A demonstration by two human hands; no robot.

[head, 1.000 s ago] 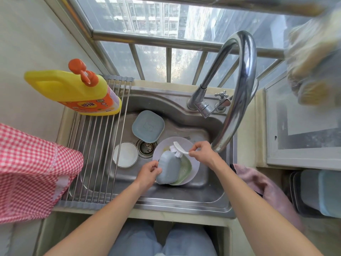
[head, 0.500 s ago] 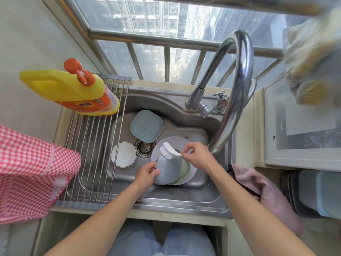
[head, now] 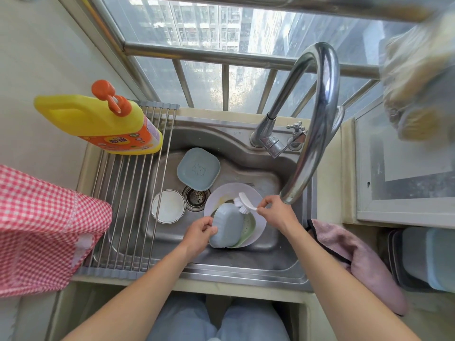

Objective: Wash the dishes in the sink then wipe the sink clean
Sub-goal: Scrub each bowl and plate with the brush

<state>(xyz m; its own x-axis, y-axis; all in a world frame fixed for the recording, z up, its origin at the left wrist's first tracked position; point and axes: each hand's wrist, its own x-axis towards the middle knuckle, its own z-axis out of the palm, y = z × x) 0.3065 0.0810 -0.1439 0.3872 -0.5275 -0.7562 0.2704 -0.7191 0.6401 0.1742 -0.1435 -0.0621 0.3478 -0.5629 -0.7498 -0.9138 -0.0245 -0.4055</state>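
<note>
Now my left hand (head: 200, 231) grips the edge of a blue-grey square dish (head: 226, 225), tilted bottom-up over a green dish (head: 248, 228) and a white plate (head: 227, 193) in the sink (head: 246, 267). My right hand (head: 275, 212) pinches the white brush (head: 242, 204), bristles touching the dish's far edge at 12 o'clock. At 10 o'clock lies another blue dish (head: 198, 168); at 9 o'clock, a small white bowl (head: 168, 206) beside the drain (head: 196, 196).

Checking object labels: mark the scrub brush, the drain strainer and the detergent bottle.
scrub brush (head: 242, 204), head view, on the white bristle head.
drain strainer (head: 196, 196), head view, on its perforated centre.
detergent bottle (head: 98, 121), head view, on the yellow body.
</note>
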